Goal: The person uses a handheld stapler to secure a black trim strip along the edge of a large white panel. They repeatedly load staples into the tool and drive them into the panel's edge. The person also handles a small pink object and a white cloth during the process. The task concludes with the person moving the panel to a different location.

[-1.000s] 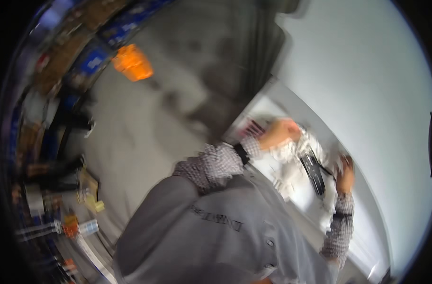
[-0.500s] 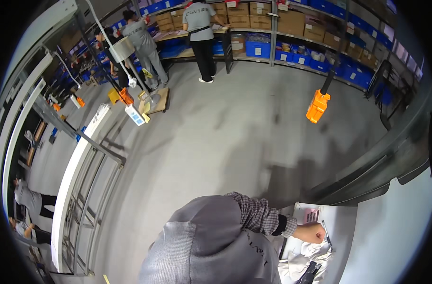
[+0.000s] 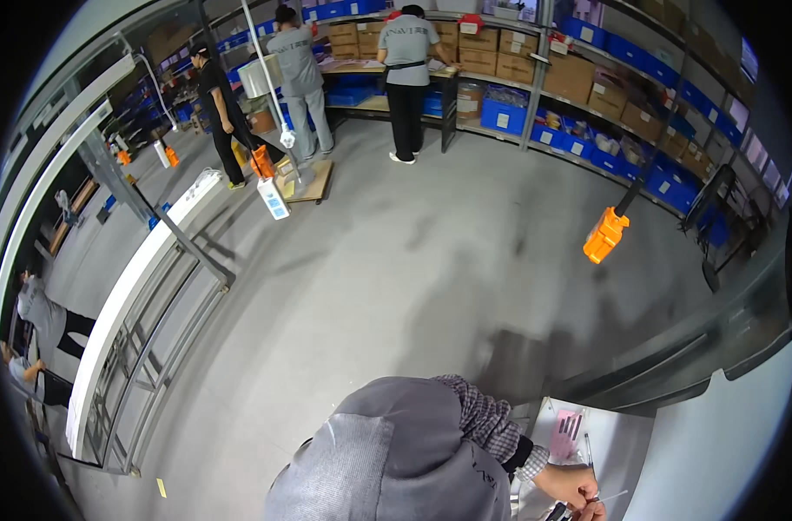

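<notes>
At far left stands a long white-edged bench point(image 3: 131, 300), with a co-worker in a grey shirt point(image 3: 44, 308) beyond it; an orange box point(image 3: 606, 233) hangs well apart from the hands, above the floor. At lower right, on the pale worktop point(image 3: 623, 438), part of a dark object point(image 3: 557, 512) shows at the lower edge, its kind not determinable. Above it lies a pink packet point(image 3: 565, 434) with dark bars, untouched by either hand. The left hand point(image 3: 570, 484) has its fingers bent inward at the near end of a thin pale stick point(image 3: 615, 496); whether they grip it cannot be told. A slim dark pen-like tool point(image 3: 588, 448) lies just beside that hand; contact is not established. The right hand point(image 3: 592, 512), cut by the lower edge, meets the left; its grasp cannot be told. The stick projects rightward from between them. Assessment: handling of the stick appears in progress and not complete, both hands being gathered at it; no finished piece is discernible, and the amount remaining cannot be determined.
</notes>
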Available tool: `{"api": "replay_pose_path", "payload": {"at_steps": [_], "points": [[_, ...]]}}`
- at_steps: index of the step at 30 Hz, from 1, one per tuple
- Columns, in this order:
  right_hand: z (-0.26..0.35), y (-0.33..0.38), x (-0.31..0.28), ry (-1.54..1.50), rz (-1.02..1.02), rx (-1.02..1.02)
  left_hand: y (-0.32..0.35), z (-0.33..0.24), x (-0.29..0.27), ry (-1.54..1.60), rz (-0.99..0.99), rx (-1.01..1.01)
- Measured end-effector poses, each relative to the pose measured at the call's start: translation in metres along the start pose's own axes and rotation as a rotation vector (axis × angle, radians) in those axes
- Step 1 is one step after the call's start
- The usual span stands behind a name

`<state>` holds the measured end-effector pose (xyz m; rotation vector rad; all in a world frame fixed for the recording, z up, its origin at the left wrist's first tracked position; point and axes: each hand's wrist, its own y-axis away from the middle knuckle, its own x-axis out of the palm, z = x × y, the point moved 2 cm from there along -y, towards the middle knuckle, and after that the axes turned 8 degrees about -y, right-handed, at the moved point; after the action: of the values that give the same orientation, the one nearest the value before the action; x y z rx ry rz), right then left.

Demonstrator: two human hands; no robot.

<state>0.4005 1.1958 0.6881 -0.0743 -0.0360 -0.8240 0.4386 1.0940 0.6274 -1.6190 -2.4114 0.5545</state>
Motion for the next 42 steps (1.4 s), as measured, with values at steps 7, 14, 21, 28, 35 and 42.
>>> {"api": "replay_pose_path", "payload": {"at_steps": [7,14,21,28,35,42], "points": [[0.016,-0.011,0.004,0.464,0.211,-0.260,0.011,-0.023,-0.025,0.096,0.133,-0.141],[0.010,-0.022,0.022,0.129,0.117,-0.026,0.009,-0.024,-0.046,0.038,0.046,-0.075],[0.012,-0.028,0.035,0.095,0.094,-0.020,0.005,-0.024,-0.053,-0.152,-0.096,-0.013],[0.008,-0.029,0.053,0.114,-0.049,-0.055,0.002,-0.033,-0.071,-0.305,-0.133,-0.034],[0.014,-0.036,0.065,0.152,-0.008,-0.068,0.003,-0.036,-0.082,-0.212,-0.148,-0.006],[0.011,-0.042,0.068,-0.068,0.033,0.112,0.001,-0.045,-0.097,-0.191,-0.099,-0.005]]}}
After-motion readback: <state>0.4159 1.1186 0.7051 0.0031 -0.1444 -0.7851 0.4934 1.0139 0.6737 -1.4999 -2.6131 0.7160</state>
